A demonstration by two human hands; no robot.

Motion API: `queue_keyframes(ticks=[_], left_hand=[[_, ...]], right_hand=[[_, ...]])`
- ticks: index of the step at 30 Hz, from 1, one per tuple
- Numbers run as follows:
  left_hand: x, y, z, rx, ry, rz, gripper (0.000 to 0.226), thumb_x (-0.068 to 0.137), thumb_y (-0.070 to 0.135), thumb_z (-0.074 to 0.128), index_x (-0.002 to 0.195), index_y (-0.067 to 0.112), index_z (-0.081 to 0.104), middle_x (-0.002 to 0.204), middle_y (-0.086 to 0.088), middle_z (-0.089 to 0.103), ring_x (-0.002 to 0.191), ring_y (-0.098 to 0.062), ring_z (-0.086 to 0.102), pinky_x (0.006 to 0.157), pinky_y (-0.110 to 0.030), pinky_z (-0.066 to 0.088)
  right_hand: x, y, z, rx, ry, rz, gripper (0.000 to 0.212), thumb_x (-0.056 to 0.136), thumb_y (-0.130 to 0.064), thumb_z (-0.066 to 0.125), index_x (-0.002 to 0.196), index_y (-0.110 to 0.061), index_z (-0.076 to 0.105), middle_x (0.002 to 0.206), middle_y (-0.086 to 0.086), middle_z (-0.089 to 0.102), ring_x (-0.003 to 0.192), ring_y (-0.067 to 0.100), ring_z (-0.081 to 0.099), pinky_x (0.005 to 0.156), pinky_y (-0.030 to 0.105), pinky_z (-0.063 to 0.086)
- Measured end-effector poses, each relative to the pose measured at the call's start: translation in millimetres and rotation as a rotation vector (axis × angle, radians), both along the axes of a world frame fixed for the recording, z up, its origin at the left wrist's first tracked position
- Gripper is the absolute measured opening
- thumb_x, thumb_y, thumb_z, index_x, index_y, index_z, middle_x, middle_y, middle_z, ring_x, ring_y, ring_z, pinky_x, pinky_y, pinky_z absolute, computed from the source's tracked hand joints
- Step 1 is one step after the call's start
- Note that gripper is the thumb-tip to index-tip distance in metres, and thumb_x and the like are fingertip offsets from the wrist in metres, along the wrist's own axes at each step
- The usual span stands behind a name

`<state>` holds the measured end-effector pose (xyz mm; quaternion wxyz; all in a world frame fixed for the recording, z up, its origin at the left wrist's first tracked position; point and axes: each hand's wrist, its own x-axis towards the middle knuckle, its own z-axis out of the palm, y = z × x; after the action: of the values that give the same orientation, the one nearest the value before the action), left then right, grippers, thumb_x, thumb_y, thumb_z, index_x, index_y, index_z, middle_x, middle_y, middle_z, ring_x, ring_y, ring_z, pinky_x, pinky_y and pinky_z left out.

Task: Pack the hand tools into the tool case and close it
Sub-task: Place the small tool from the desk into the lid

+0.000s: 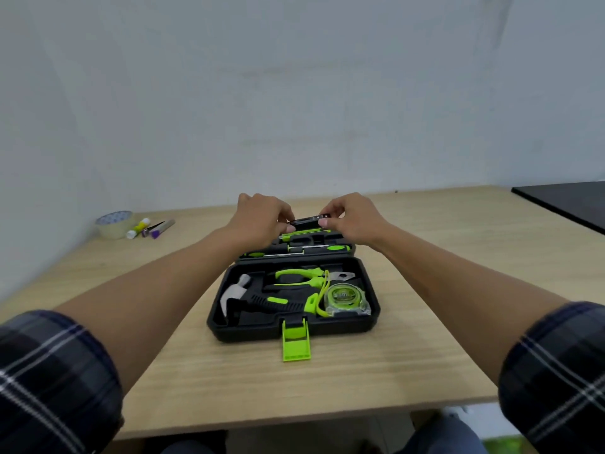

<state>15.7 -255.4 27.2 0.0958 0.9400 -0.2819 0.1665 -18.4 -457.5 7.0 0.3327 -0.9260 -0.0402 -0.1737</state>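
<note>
**Entry: last piece going into the lid half, case not yet closed**

Reference: tool case (248, 332), lying open on the table (327, 388). All positions are given against it.

Far left of the case, toward the back: a roll of clear tape (113, 224), a glue stick (137, 228) and two pens (160, 229). None of these belong to the task.

Above the lid (307, 241), which lies flat behind the base: my left hand (262, 214) pinches the left end of a small black piece (307, 221) with curled fingers. My right hand (353, 217) pinches its right end the same way. The piece hangs just over the lid and is not seated. I cannot tell what kind of tool it is.

Inside the lid, below the piece: two screwdrivers (327, 248) with green handles, already clipped in.

Inside the base, left to right: hammer (235, 293), pliers (304, 276), tape measure (343, 296). All three sit in their recesses. The green latch (296, 342) hangs open off the front edge.

Far right of the case: the corner of a dark slab (569, 201).

Step, as I judge it: packing is nearly finished, and this piece looks like the last one.

Next move calls for:
- lining the piece up level with its slot
- pressing both ends down evenly until it holds
- folding the lid forward over the base and snapping the latch

Writing: the tape measure's face carries a mark, too blurred to read. The tape roll shows a blue pattern only. No brand is legible anywhere.
</note>
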Motion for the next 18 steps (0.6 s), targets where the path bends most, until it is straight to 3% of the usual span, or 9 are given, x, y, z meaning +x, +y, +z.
queue_keyframes(ticks=[3,9,18], left_hand=[[12,-11,-8,0.009,-0.006,-0.031,0.012,0.086,0.036,0.067,0.096,0.03,0.071,0.091,0.008,0.072,0.094,-0.016,0.062,0.082,-0.033,0.024],[30,-26,-28,0.056,-0.003,-0.035,0.024,0.084,0.038,0.069,0.105,0.026,0.072,0.101,0.004,0.071,0.105,-0.022,0.06,0.093,-0.037,0.031],[47,-35,-49,0.138,0.016,-0.075,0.021,0.089,0.029,0.065,0.11,0.023,0.066,0.104,0.004,0.068,0.105,-0.022,0.059,0.084,-0.033,0.023]], right_hand=[[8,-10,-8,0.0,0.015,-0.02,0.017,0.082,-0.029,0.075,0.096,-0.02,0.076,0.072,-0.011,0.06,0.08,0.016,0.062,0.06,0.02,0.039],[19,-20,-27,0.025,0.068,-0.104,0.022,0.082,-0.029,0.075,0.101,-0.02,0.073,0.086,-0.006,0.067,0.086,0.014,0.063,0.074,0.022,0.04],[30,-27,-45,-0.026,0.113,-0.168,0.019,0.084,-0.033,0.072,0.1,-0.023,0.074,0.092,-0.002,0.073,0.086,0.016,0.065,0.074,0.025,0.045]])
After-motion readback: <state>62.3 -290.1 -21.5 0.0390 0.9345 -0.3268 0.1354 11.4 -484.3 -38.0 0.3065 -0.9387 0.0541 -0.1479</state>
